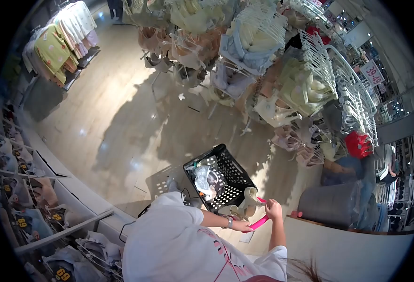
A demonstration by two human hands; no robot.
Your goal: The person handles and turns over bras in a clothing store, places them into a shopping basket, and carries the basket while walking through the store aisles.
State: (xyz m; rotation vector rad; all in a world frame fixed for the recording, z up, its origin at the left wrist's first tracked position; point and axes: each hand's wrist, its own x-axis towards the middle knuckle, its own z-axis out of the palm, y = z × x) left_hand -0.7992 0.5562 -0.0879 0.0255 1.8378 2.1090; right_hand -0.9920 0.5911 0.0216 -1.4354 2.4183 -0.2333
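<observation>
My left hand (241, 226), with a watch on its wrist, is closed on one end of a curved, bright pink strip (259, 223). The fingers of my right hand (274, 209) are closed near the strip's other end, where a second short pink piece (262, 200) shows. A beige bra (250, 199) hangs between my hands and the basket; how it joins the pink strip cannot be made out. Just beyond it a black shopping basket (242, 175) sits low in front of me. Inside lie a clear plastic package (202, 181) and a dark polka-dotted item (216, 179).
Racks crowded with bras on white hangers (305, 89) stand ahead and to the right. On the left are shelf bins of folded underwear (23, 221) and a rack of pyjamas (56, 49). A grey bin (329, 204) and a white counter (338, 254) are at right.
</observation>
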